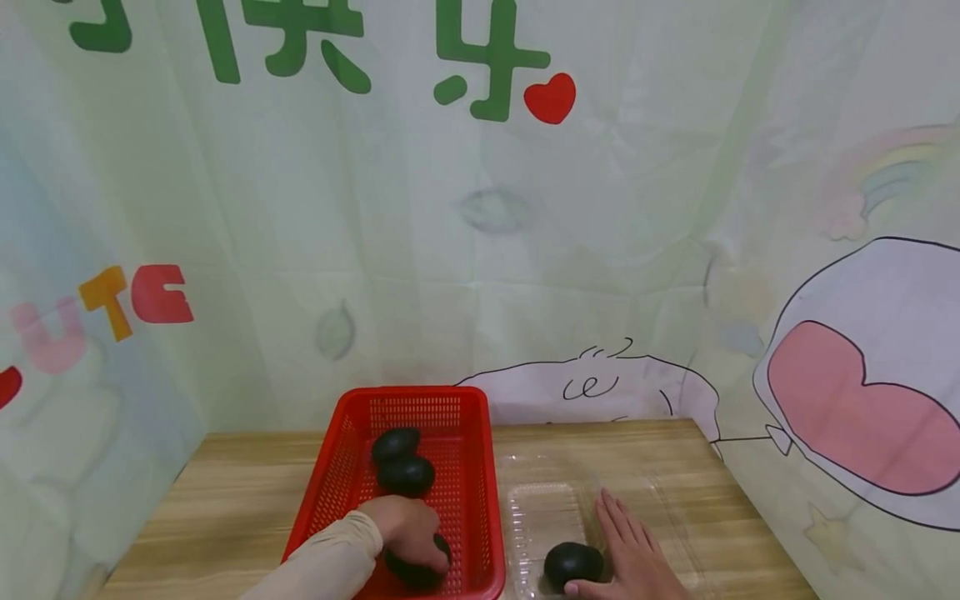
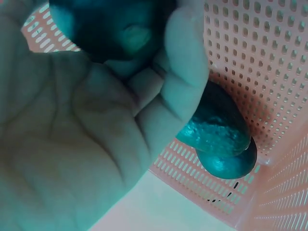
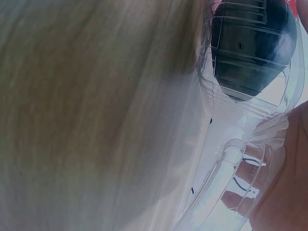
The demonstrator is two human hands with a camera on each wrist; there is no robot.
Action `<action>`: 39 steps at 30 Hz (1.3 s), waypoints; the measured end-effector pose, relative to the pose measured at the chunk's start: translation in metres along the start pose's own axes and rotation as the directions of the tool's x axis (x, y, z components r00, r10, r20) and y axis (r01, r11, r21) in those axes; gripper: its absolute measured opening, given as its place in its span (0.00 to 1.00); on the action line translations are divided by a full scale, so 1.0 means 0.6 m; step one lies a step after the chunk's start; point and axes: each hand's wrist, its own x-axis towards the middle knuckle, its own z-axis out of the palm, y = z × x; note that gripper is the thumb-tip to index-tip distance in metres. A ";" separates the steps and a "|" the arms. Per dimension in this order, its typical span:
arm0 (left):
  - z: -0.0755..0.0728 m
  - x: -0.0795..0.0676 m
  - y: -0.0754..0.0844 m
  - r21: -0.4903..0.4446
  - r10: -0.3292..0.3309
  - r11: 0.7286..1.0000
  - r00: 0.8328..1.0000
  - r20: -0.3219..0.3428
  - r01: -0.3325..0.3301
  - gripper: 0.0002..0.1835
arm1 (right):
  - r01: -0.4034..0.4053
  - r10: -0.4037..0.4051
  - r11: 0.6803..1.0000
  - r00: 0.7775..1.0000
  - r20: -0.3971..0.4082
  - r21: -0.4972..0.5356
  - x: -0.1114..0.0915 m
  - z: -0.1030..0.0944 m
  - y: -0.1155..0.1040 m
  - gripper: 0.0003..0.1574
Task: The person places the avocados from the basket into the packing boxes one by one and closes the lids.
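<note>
Inside the red plastic basket (image 1: 496, 533), my left hand (image 1: 405, 527) grips a dark avocado (image 1: 411, 575). The left wrist view shows that avocado (image 2: 110, 29) under my curled fingers. Two more avocados, one (image 1: 395, 444) behind the other (image 1: 406, 477), lie farther back in the basket. To the right, a clear plastic container (image 1: 522, 510) holds another dark avocado (image 1: 573, 565). My right hand (image 1: 636, 560) rests on the container's right side with its fingers straight, the thumb close beside that avocado. Through the clear wall (image 3: 240, 168), its fingers show in the right wrist view.
Basket and container stand side by side on a wood-grain table (image 1: 225, 492). A printed curtain (image 1: 405, 275) hangs behind the table and along both sides. The basket's raised, perforated walls surround my left hand.
</note>
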 end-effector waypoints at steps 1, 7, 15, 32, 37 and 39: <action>-0.001 0.000 0.000 -0.003 0.005 1.000 1.000 -0.002 -0.005 0.17 | 0.000 0.000 1.000 1.000 0.002 -0.001 0.000 0.000 0.000 0.76; -0.006 -0.011 -0.002 -0.057 0.028 0.998 0.999 -0.037 -0.030 0.15 | 0.029 -0.029 1.000 0.999 -0.025 -0.005 -0.002 0.006 0.005 0.76; -0.021 -0.024 -0.013 -0.212 0.020 0.977 0.998 -0.055 -0.032 0.14 | 0.006 -0.006 1.000 1.000 -0.007 -0.005 -0.001 0.006 0.003 0.77; -0.062 -0.033 -0.019 -0.213 0.051 0.974 0.988 -0.145 -0.082 0.14 | 0.013 -0.012 1.000 1.000 -0.008 0.013 0.000 0.000 0.002 0.75; -0.077 -0.038 -0.012 -0.234 0.065 0.967 0.984 -0.166 -0.104 0.12 | 0.046 -0.046 0.999 0.998 -0.052 0.003 -0.001 0.004 0.006 0.75; -0.085 -0.041 -0.007 -0.238 0.067 0.965 0.982 -0.179 -0.110 0.13 | 0.062 -0.062 0.998 0.995 -0.073 -0.005 -0.002 0.006 0.008 0.75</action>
